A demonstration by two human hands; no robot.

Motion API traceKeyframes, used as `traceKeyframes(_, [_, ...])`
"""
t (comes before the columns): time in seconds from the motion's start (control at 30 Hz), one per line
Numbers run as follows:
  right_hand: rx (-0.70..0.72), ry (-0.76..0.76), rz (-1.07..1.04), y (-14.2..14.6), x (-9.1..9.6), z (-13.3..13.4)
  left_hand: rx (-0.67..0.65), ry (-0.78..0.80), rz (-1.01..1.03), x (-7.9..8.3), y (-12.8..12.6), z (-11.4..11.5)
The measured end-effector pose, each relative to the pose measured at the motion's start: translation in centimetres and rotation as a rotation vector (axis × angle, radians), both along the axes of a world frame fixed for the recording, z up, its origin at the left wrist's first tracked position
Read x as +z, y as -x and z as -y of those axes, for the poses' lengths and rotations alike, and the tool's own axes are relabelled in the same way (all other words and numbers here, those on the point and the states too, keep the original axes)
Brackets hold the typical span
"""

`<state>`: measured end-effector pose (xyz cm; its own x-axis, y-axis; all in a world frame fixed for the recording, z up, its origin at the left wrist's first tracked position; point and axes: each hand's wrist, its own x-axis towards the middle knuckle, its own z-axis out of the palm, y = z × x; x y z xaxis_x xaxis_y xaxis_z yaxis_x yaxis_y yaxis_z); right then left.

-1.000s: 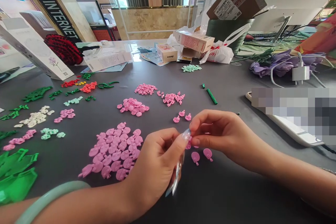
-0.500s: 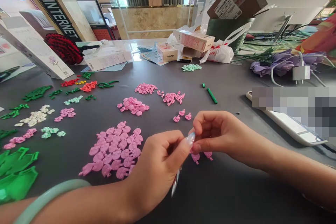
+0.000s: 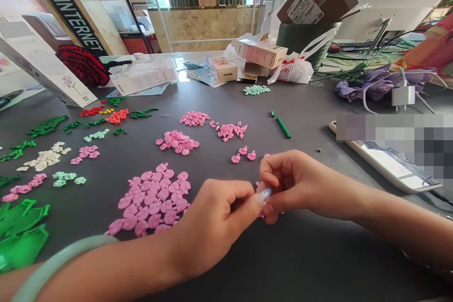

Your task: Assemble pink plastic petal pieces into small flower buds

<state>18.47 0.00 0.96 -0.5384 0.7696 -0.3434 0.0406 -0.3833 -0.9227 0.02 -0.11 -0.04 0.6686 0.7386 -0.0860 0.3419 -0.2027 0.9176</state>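
My left hand (image 3: 215,219) and my right hand (image 3: 293,184) meet low over the dark table (image 3: 318,255), fingertips pinched together. A small pink piece (image 3: 257,185) shows between them, mostly hidden by the fingers. Just left of my left hand lies a big heap of pink round petal pieces (image 3: 154,200). Three small pink pieces (image 3: 243,155) lie just beyond my right hand. A pale green bangle (image 3: 53,264) sits on my left wrist.
Sorted piles of small bricks cover the left and middle: pink (image 3: 177,141), white (image 3: 42,160), red (image 3: 118,116), green (image 3: 46,126), large green parts (image 3: 21,231). A green rod (image 3: 283,127), boxes (image 3: 262,53), a white bag (image 3: 293,71), purple flowers (image 3: 378,82), a white flat device (image 3: 385,165).
Both hands have dropped closer to the table and drawn tighter together. The two pink pieces that lay below my right hand are now covered by it.
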Motion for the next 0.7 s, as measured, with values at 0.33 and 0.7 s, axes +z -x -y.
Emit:
traceKeyframes(0.33, [-0.008,-0.007,0.008,0.16,0.13,0.29,-0.023,0.0,0.041,-0.02,0.05,0.17])
traceKeyframes(0.7, [-0.027,-0.027,-0.022,0.27,0.01,0.27,-0.022,-0.064,0.004,-0.09,0.19,0.2])
